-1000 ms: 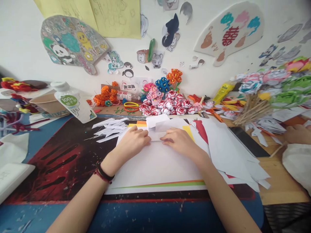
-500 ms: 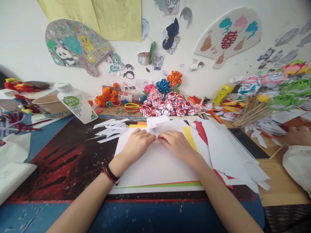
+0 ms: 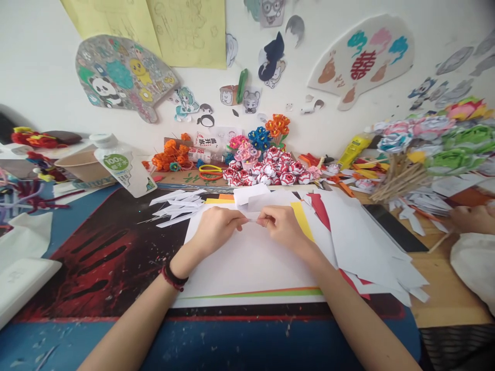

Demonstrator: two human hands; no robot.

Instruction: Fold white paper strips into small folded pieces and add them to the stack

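Observation:
Between my two hands a small thin white paper piece is stretched, pinched at its left end by my left hand and at its right end by my right hand. Both hands are over a stack of large white sheets, with orange and green edges showing at the front. Small white paper pieces rest just beyond my fingertips. Left of the stack lies a pile of narrow white paper strips on the dark mat.
A white bottle stands back left. Red-and-white paper flowers line the back. More white sheets and a black flat object lie to the right. Another person's hand is at the far right.
My hands have moved slightly apart, and more of the white piece shows between the fingertips. The other person's hand at the far right has shifted a little.

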